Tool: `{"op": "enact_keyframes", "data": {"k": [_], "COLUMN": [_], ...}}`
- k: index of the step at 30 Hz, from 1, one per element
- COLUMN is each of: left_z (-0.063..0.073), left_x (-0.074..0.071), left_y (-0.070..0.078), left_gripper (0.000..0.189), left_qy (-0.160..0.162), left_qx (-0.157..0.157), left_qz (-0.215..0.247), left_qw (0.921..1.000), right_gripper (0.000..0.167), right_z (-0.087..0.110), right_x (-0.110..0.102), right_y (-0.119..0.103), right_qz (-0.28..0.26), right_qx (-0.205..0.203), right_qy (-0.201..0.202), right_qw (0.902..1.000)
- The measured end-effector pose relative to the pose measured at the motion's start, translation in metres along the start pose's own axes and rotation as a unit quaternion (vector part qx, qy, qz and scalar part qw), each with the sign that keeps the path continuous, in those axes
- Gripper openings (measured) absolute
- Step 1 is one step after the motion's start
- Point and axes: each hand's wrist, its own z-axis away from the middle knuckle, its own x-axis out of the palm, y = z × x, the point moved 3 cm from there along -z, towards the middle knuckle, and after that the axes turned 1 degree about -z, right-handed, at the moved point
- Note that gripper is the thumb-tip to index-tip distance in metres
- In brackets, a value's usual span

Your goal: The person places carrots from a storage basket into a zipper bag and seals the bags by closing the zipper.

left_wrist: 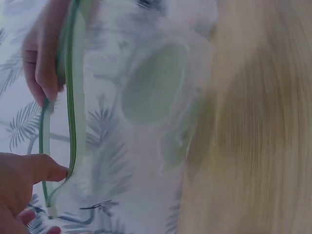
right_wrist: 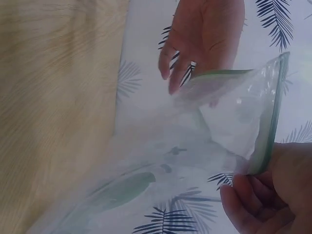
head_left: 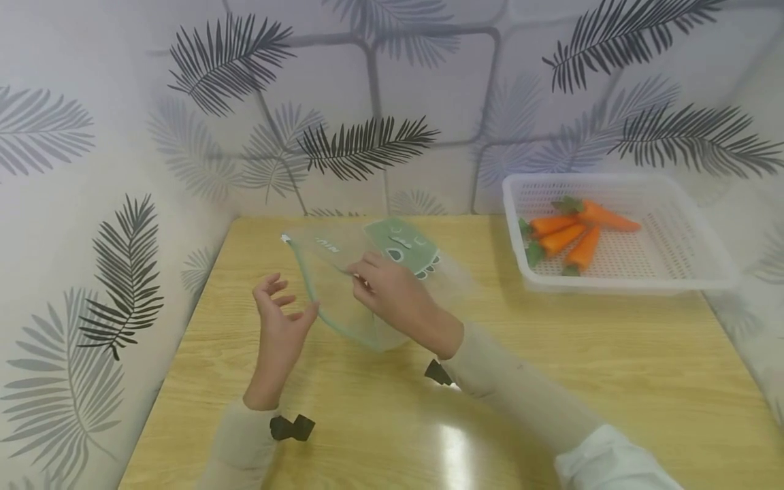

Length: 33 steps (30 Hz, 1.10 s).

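Head view shows the right hand [head_left: 398,296] pinching one edge of a zip bag [head_left: 343,296] over the tabletop [head_left: 367,422], the left hand [head_left: 283,320] with fingers wide, thumb at its green rim [head_left: 304,272]; gentle outward tension should spread it.

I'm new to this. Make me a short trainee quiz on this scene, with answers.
1. How many green-topped orange carrots lie in the white rectangular plastic basket?
2. True or false: the bare right hand pinches the clear plastic bag with a green print.
3. Fill in: the bare left hand touches the bag's green edge with its ____.

Key: 1. Four. 2. True. 3. Thumb.
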Motion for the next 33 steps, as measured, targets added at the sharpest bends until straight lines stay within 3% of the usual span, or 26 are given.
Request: {"op": "enact_keyframes", "data": {"k": [2,3,5,8,10,11,15,20,23,26,28,30,31,33], "left_z": [-0.003,-0.005,-0.009,-0.014,-0.017,-0.017,-0.017,-0.015,-0.015,-0.017,-0.018,-0.018,-0.018,-0.018], "left_x": [-0.004,-0.006,-0.007,-0.006,-0.005,-0.004,-0.002,0.006,0.009,0.011,0.012,0.013,0.014,0.017], "left_y": [0.005,0.007,0.013,0.021,0.025,0.026,0.025,0.022,0.022,0.022,0.022,0.023,0.024,0.026], "left_gripper": [0.072,0.07,0.064,0.046,0.031,0.026,0.013,0.01,0.01,0.011,0.013,0.013,0.013,0.013], "left_qy": [0.04,0.053,0.067,0.049,0.03,0.02,-0.01,-0.031,-0.029,-0.02,-0.014,-0.01,-0.009,-0.008], "left_qx": [0.079,0.117,0.188,0.265,0.295,0.303,0.308,0.285,0.266,0.257,0.253,0.247,0.241,0.231], "left_qz": [-0.102,-0.15,-0.238,-0.301,-0.313,-0.313,-0.302,-0.295,-0.286,-0.276,-0.267,-0.263,-0.259,-0.245], "left_qw": [0.9909,0.9803,0.9505,0.9148,0.9022,0.8998,0.9019,0.9114,0.9198,0.9258,0.9298,0.9325,0.9353,0.9415], "right_gripper": [0.016,0.015,0.014,0.012,0.012,0.011,0.011,0.02,0.032,0.043,0.053,0.061,0.065,0.07], "right_z": [0.003,0.005,0.009,0.015,0.019,0.02,0.028,0.043,0.058,0.075,0.087,0.099,0.104,0.115], "right_x": [-0.001,-0.001,-0.001,0.0,0.001,0.002,0.002,-0.004,-0.014,-0.025,-0.031,-0.033,-0.032,-0.029], "right_y": [-0.001,-0.001,-0.001,-0.001,0.0,0.001,0.007,0.024,0.035,0.045,0.05,0.052,0.053,0.053], "right_qz": [0.016,0.025,0.038,0.065,0.08,0.085,0.077,0.052,0.036,-0.001,-0.056,-0.113,-0.15,-0.217], "right_qx": [-0.028,-0.042,-0.065,-0.086,-0.096,-0.099,-0.107,-0.09,-0.038,0.044,0.125,0.198,0.238,0.32], "right_qy": [-0.005,-0.01,-0.018,-0.019,-0.014,-0.011,-0.003,-0.012,-0.004,0.017,0.032,0.028,0.023,0.007], "right_qw": [0.9995,0.9988,0.997,0.994,0.9921,0.9913,0.9912,0.9945,0.9986,0.9989,0.99,0.9733,0.9595,0.9223]}}
